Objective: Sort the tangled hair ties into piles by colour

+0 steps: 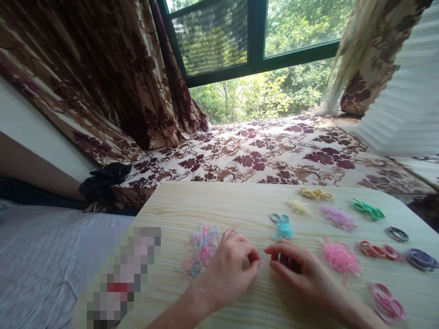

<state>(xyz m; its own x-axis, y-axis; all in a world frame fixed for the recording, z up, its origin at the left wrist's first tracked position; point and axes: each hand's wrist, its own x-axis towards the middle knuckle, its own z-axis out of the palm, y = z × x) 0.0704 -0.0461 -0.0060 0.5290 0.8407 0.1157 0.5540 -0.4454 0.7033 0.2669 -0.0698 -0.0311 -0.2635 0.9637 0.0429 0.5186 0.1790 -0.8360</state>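
Observation:
My left hand (231, 267) rests on the pale wooden table (212, 205), thumb and fingers pinched together; what they hold is too small to make out. A mixed pile of thin coloured elastic bands (202, 246) lies just left of it. My right hand (297, 269) lies next to it with fingers curled inward, fingertips almost meeting the left hand's. Sorted heaps lie around: light blue bands (281, 226), pale yellow (298, 206), lilac (338, 217), pink (340, 258).
More heaps sit further right: yellow rings (315, 193), green (368, 210), red-pink rings (377, 250), purple rings (421, 259), pink rings (387, 302). A floral bedspread (260, 155), curtains and a window lie beyond. A blurred patch covers the table's left corner.

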